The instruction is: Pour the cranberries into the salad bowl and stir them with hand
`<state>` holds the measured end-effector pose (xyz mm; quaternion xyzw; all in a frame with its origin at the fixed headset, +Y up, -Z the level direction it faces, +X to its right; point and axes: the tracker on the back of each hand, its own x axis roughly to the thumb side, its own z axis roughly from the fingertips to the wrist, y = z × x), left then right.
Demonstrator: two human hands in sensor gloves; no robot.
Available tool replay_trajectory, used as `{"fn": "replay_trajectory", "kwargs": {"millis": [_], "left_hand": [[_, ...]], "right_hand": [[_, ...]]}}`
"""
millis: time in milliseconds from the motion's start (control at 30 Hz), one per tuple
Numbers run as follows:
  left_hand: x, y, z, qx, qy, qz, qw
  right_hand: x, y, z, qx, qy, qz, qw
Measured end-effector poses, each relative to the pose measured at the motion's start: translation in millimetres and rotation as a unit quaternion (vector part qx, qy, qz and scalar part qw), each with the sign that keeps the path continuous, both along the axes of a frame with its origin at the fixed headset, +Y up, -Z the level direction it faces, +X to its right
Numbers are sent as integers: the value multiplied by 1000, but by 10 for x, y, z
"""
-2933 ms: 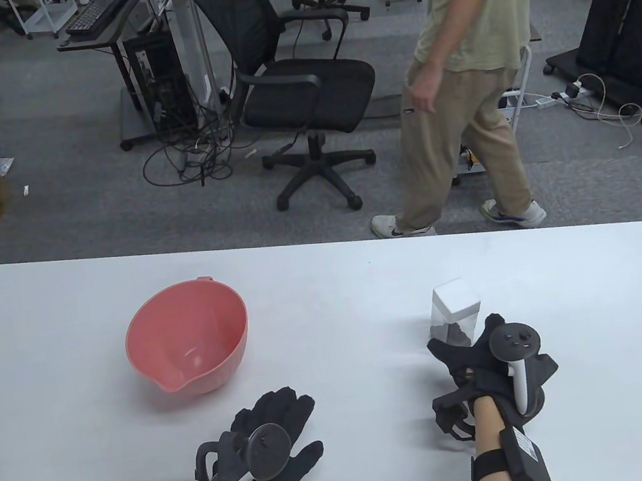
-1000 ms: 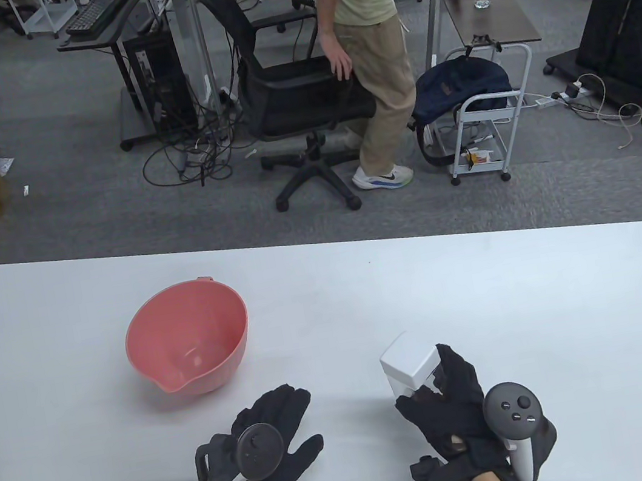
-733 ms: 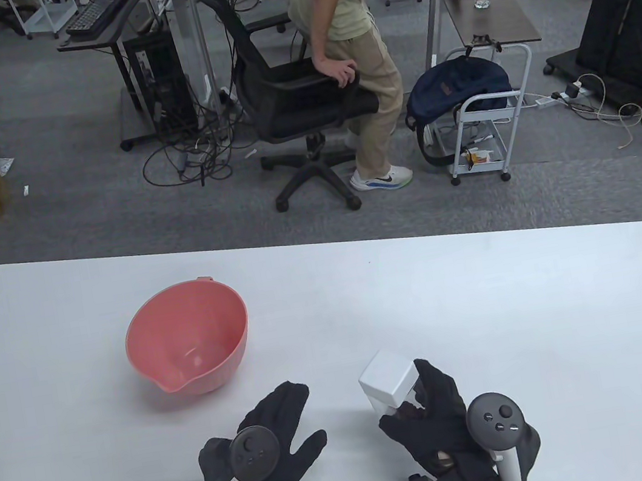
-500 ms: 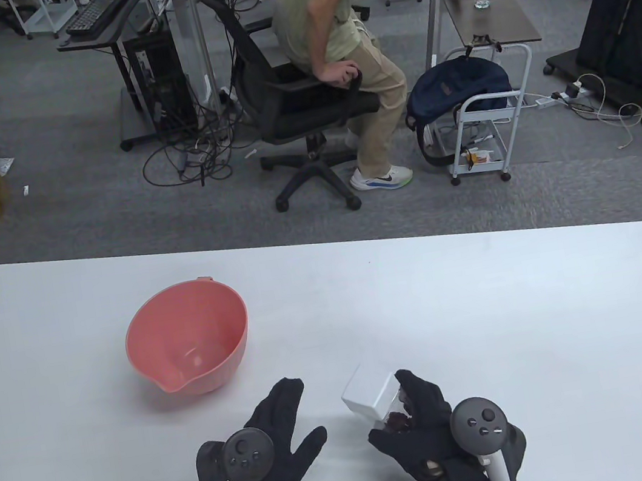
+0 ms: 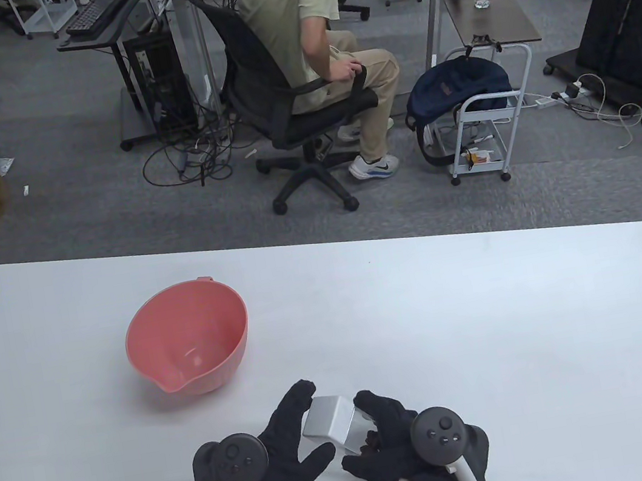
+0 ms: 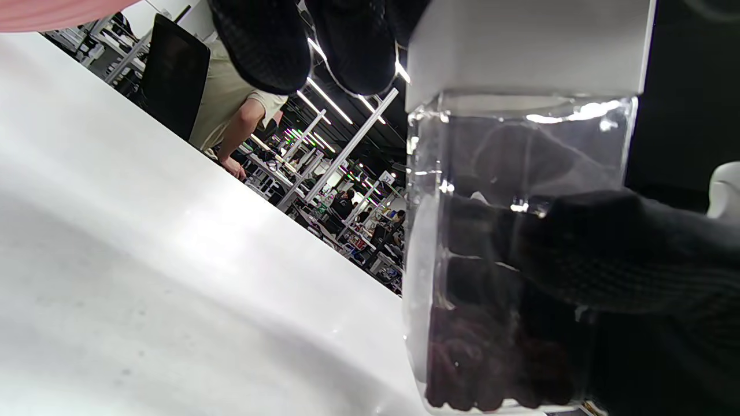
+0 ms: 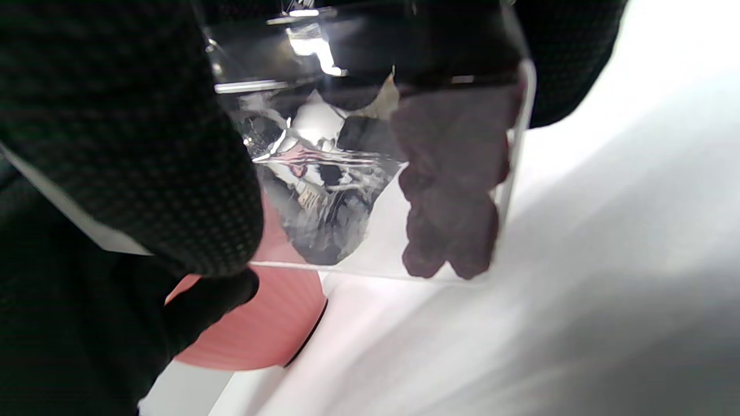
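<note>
A clear square jar with a white lid (image 5: 331,424) hangs tilted over the table's near edge, between both hands. My right hand (image 5: 368,436) grips its body, fingers wrapped round the glass. Dark cranberries (image 6: 480,358) lie in the jar's lower part; they also show through the glass (image 7: 451,190) in the right wrist view. My left hand (image 5: 295,435) reaches to the lid with straight fingers (image 6: 352,46) against its side, thumb spread below. The pink salad bowl (image 5: 188,336) stands to the upper left of the hands, with nothing visible in it.
The white table (image 5: 493,316) stretches wide to the right and behind the bowl. Beyond its far edge a person (image 5: 298,29) sits in a black office chair, next to a small white cart (image 5: 488,120).
My right hand has carried the jar from the right to the near centre and tilted it leftward. The left hand has lifted and met the lid. The person behind has sat down.
</note>
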<state>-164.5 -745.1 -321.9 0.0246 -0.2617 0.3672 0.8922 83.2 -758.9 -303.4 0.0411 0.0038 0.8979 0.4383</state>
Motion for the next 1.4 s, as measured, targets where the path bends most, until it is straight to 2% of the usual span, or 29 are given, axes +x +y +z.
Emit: {"fn": "replay_trajectory", "kwargs": {"millis": [267, 367, 733, 767, 800, 833, 900, 933, 1000, 1133, 1233, 1400], "left_hand": [[45, -14, -4, 9, -3, -36, 999], [44, -8, -28, -3, -16, -41, 999], [41, 19, -24, -35, 22, -40, 998], [46, -4, -24, -44, 47, -51, 997], [37, -27, -10, -83, 87, -54, 991], [20, -53, -4, -117, 97, -30, 988], [-25, -71, -30, -121, 95, -38, 987], [-45, -81, -38, -124, 93, -46, 987], [-81, -106, -37, -132, 89, -47, 986], [-131, -99, -80, -142, 68, -15, 987], [-152, -106, -128, -158, 13, 17, 987], [-176, -71, -184, -140, -74, 44, 986]], "right_hand": [[13, 12, 33, 4, 2, 23, 1000], [17, 5, 40, 1, 9, 30, 1000], [-137, -33, 67, 5, -9, 44, 999], [-190, -3, 119, 31, -17, 57, 998], [-247, 37, 108, 85, -37, 133, 987], [-233, 46, 85, 76, -30, 173, 981], [-264, -24, 85, 49, -29, 109, 992], [-275, -39, 86, 51, -26, 120, 991], [-279, -43, 83, 53, -20, 135, 989], [-185, -64, 57, 29, -24, 92, 995], [-67, -75, 47, 13, -38, 68, 997], [36, -73, 48, -1, -13, 26, 1000]]}}
